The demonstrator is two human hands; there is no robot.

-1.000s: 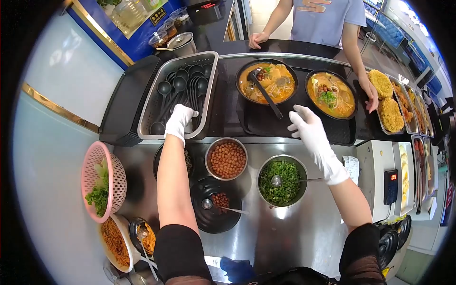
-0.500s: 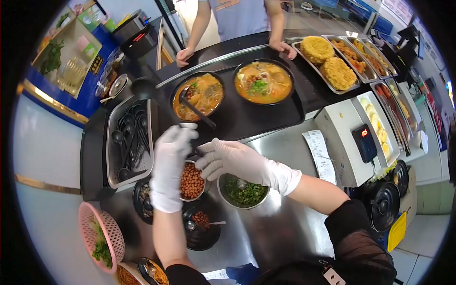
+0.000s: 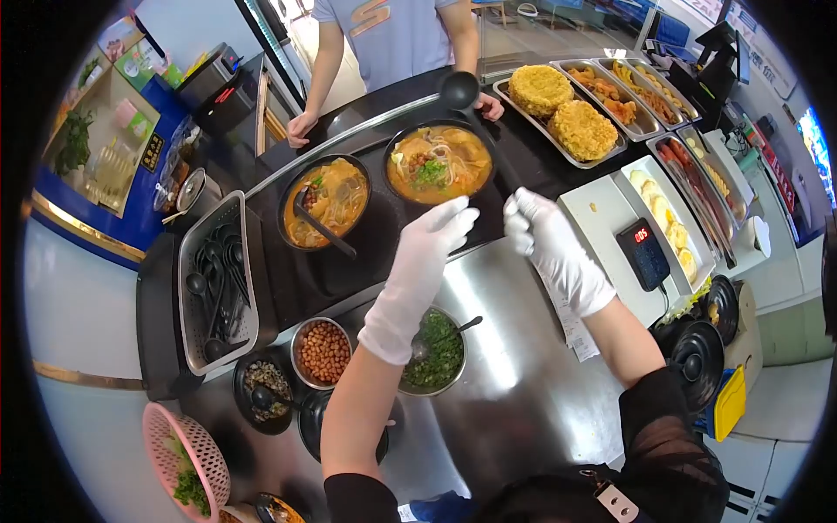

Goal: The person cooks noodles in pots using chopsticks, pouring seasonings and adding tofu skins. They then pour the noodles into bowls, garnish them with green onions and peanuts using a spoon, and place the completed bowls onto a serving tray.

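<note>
A black spoon (image 3: 459, 90) is raised above the counter behind the right-hand soup bowl (image 3: 438, 163). Its dark handle is hard to see against the counter and seems to run down to my gloved right hand (image 3: 545, 240), whose fingers are curled together. My gloved left hand (image 3: 427, 253) is in front of that bowl, fingers loosely bent, with nothing visible in them. The left-hand soup bowl (image 3: 327, 202) has another black spoon (image 3: 324, 225) resting in it. Both bowls stand on a black tray (image 3: 375, 261).
A metal bin of black spoons (image 3: 214, 288) stands at the left. Peanuts (image 3: 323, 352), chopped greens (image 3: 436, 353) and a pink basket (image 3: 187, 458) are nearer. Fried patties (image 3: 582, 131) and a white device (image 3: 602, 231) are at the right. A person (image 3: 392, 39) stands across the counter.
My left hand has come out of the spoon bin and moved right. My right hand has closed, and a spoon from the bin is now up over the counter. The view has turned right.
</note>
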